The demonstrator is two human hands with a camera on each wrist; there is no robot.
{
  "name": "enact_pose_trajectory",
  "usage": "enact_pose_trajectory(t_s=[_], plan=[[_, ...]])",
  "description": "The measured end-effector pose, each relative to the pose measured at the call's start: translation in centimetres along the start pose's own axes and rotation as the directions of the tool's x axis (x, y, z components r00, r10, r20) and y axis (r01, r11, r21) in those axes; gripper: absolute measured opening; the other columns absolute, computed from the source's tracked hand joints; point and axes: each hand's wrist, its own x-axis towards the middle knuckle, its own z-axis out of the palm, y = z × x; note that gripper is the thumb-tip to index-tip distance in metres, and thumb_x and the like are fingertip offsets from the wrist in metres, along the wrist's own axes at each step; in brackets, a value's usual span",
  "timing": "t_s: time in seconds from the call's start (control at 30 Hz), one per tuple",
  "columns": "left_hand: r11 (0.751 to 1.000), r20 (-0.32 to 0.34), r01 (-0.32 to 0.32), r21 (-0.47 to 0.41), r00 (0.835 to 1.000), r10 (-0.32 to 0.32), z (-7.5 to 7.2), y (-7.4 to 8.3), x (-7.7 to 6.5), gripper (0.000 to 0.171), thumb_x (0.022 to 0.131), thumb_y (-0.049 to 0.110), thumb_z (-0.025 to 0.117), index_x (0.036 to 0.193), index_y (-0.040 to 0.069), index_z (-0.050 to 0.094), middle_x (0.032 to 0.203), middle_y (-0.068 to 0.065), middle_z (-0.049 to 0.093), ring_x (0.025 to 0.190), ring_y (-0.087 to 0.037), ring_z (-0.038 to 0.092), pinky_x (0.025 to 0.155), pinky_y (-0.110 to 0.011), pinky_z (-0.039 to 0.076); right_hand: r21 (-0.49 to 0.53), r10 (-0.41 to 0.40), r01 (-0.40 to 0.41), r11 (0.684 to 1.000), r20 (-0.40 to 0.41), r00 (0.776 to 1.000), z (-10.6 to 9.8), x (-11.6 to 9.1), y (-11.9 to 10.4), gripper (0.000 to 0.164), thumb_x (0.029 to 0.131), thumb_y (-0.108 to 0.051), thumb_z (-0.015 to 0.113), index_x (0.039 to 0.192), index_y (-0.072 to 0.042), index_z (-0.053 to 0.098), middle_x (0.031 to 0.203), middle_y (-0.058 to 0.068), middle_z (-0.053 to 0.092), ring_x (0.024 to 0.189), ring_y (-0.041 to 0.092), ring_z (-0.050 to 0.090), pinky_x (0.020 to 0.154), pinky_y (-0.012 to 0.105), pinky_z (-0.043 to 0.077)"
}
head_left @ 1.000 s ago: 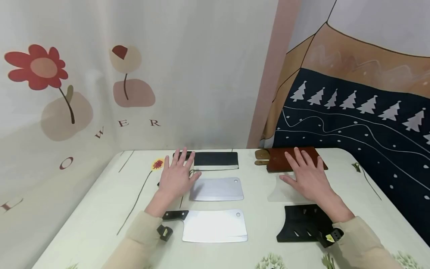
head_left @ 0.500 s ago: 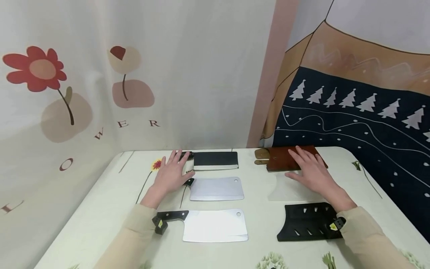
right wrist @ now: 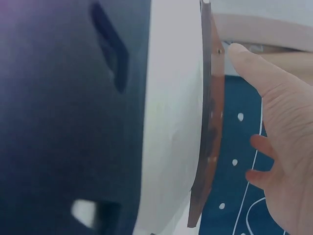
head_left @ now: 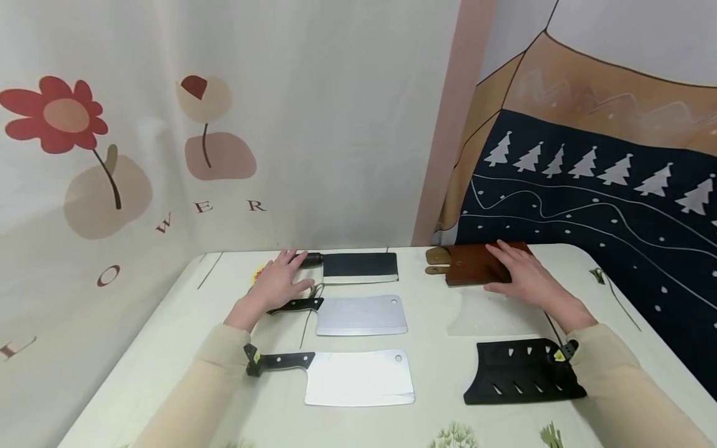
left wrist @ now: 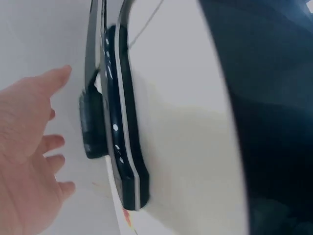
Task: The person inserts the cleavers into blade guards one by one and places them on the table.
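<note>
Steel lies to the left and covers to the right, seen from the head: three knives in a column on the pale surface point(head_left: 439, 379), their handles all toward the left. Farthest off is the dark cleaver point(head_left: 360, 265), then the middle cleaver point(head_left: 361, 315), then the near cleaver point(head_left: 358, 378). All three look stiff and fairly heavy, most of the weight likely in the wide blade, so a grip close to where handle meets blade should balance best. The bare faces would probably be slick, and the lower edges are no place for fingers. Opposite them lie the brown sheath point(head_left: 476, 266), the clear sheath point(head_left: 476, 314) and the black sheath point(head_left: 506, 373). Brown looks like leather, bendable; clear seems thin and light, perhaps slippery; black seems stiffer plastic. I'd pinch each by its outer side. The left hand point(head_left: 276, 283) is spread near the dark cleaver's handle, the right hand point(head_left: 529, 277) at the brown sheath, both relaxed and gripping nothing.

At the left wrist, loose fingers stand apart from the round handle point(left wrist: 94, 125) and the riveted handle point(left wrist: 128, 137); both look thick enough for a full wrap.

At the right wrist, the brown sheath shows edge-on, slim, with the uncurled hand just beside it.
</note>
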Motion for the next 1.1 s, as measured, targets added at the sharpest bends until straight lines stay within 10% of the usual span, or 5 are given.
enact_pose_trajectory(t_s=[0.33, 1.1], plan=[[0.98, 0.0, 0.02, -0.197, 1.0, -0.02, 0.3, -1.6, 1.6, 0.073, 0.102, 0.031, 0.064, 0.157, -0.004, 0.032, 0.158, -0.031, 0.032, 0.142, -0.051, 0.034, 0.113, -0.062, 0.032, 0.118, 0.049, -0.055, 0.991, 0.057, 0.997, -0.5, 1.2, 1.4, 0.102, 0.086, -0.041, 0.083, 0.159, 0.003, 0.027, 0.162, 0.035, 0.018, 0.145, 0.059, 0.016, 0.109, 0.075, 0.02], [0.938, 0.008, 0.041, -0.344, 0.999, -0.041, 1.9, -4.4, 3.6, 0.07, 0.094, 0.013, 0.075, 0.153, -0.002, 0.042, 0.154, -0.028, 0.041, 0.142, -0.048, 0.036, 0.115, -0.058, 0.029, 0.223, -0.017, -0.005, 0.975, 0.095, 0.995, 0.7, 3.8, 3.7, 0.111, 0.073, -0.037, 0.094, 0.155, 0.007, 0.033, 0.157, 0.034, 0.031, 0.138, 0.053, 0.026, 0.111, 0.071, 0.023]])
